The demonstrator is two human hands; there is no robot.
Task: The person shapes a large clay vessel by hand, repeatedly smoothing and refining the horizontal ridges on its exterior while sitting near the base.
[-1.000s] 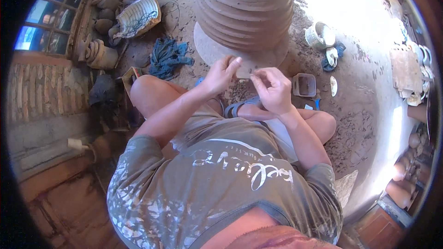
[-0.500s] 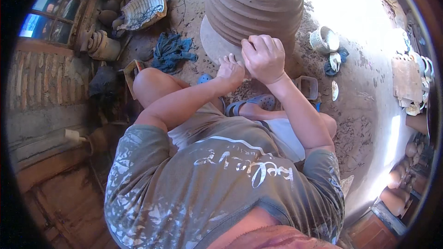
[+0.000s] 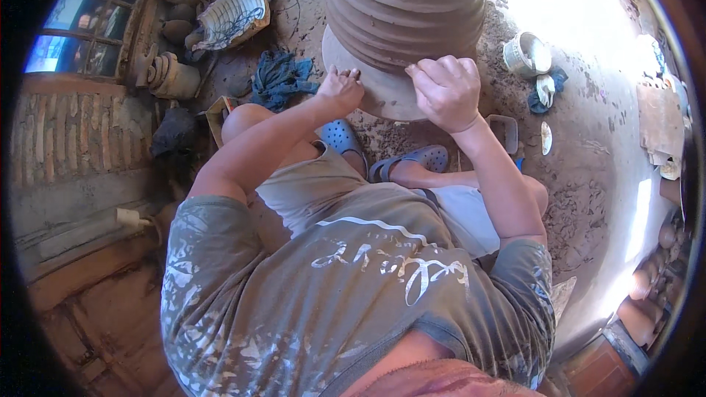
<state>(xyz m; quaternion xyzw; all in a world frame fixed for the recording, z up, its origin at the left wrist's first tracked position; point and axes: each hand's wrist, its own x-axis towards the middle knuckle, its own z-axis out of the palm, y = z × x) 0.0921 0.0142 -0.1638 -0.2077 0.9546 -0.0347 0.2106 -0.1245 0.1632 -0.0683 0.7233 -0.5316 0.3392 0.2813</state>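
Observation:
A large brown clay pot [image 3: 404, 11] with ridged, coil-like bands round its wall stands on a round, flat, clay-smeared disc [image 3: 390, 95]. At the disc's left near edge, my left hand [image 3: 341, 92] rests with its fingers partly bent and apart at the tips. It holds nothing that I can see. My right hand [image 3: 447, 93] is closed, thumb against the fingers, in front of the pot's lower right wall. What it may pinch is hidden, and I cannot tell whether its fingertips touch the clay.
A dark blue cloth [image 3: 281, 79] lies left of the disc. On the right are a smeared bucket [image 3: 526, 54], a rag [image 3: 547, 92] and a small clear tub [image 3: 504, 132]. My feet in blue clogs [image 3: 423, 162] sit close in front. Clay pots line the left wall.
My left hand has moved left along the disc's edge. My right hand has shifted slightly right and stays closed. The two hands are farther apart, and the view has shifted a little.

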